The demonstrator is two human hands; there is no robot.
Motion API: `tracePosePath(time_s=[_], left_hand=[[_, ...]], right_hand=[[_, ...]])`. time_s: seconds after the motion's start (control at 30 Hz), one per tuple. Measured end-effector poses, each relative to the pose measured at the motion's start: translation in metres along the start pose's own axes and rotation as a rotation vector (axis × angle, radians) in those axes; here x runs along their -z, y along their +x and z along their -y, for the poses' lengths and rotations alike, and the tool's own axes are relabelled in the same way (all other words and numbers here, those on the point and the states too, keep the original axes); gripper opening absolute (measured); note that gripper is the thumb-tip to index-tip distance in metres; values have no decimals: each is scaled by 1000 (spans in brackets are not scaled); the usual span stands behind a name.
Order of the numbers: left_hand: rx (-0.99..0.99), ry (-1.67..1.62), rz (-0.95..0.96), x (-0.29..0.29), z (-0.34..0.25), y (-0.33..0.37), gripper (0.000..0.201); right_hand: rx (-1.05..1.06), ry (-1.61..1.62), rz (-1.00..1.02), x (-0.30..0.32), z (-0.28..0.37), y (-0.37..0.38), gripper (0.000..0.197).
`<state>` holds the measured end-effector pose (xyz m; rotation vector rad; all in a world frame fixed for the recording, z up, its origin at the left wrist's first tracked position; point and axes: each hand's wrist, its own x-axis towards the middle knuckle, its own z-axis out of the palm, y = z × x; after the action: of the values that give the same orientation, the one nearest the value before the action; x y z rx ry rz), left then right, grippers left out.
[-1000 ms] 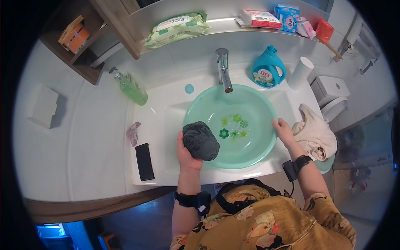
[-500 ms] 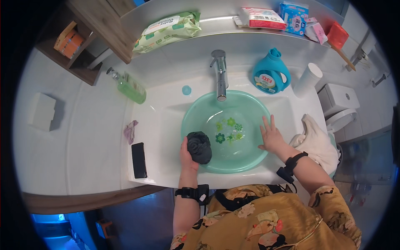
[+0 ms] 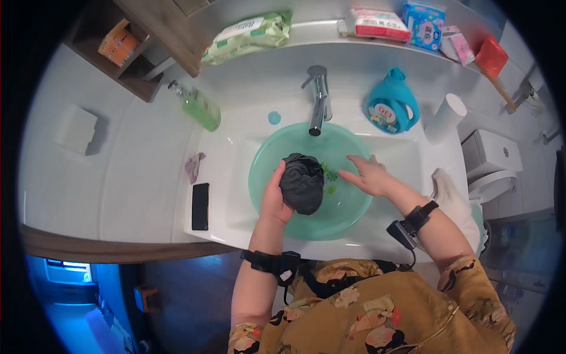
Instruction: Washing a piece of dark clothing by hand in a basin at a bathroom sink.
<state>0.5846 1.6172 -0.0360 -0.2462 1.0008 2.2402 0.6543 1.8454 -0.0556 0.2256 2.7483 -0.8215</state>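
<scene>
A bunched dark grey cloth [image 3: 303,184] rests in my left hand [image 3: 275,194], whose thumb and palm curl round its left side. It is held over the left half of a round, pale green basin [image 3: 257,177] with flower prints on its bottom. My right hand [image 3: 369,176] hovers over the basin's right side, fingers apart, with nothing in it. The basin stands in a white sink under a chrome faucet [image 3: 319,100].
Behind the basin stand a blue detergent jug [image 3: 391,106] and a white cylinder [image 3: 446,118]. To the left are a green pump bottle [image 3: 200,108], a blue cap [image 3: 274,117], a small mauve cloth [image 3: 194,167] and a black phone [image 3: 200,206]. A cream cloth [image 3: 453,203] lies at right.
My left hand has brought the grey cloth rightward and up, further over the basin. My right hand has moved left, inward from the basin's right rim. The whole view has shifted slightly.
</scene>
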Motion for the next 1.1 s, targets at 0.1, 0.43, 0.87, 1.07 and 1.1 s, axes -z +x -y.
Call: tracePosePath(time_s=[0.1,0.43,0.87,1.07,1.1], left_hand=[[-8,-83,125,-20,14,9,40],[83,-144,-256,47,55,33,36],[109,-315,-117,38,50,21,52],[44,-371,7,36,43,17,58],[48,-372,2,36,42,18,57]], right_hand=[[-40,56,-97,1,-4,5,73],[91,525,-886,100,-51,11,29],[-65,451,-770,105,-93,38,43],[66,271,-451,145,-36,-31,44],[127,228,-330,151,-21,-41,45]])
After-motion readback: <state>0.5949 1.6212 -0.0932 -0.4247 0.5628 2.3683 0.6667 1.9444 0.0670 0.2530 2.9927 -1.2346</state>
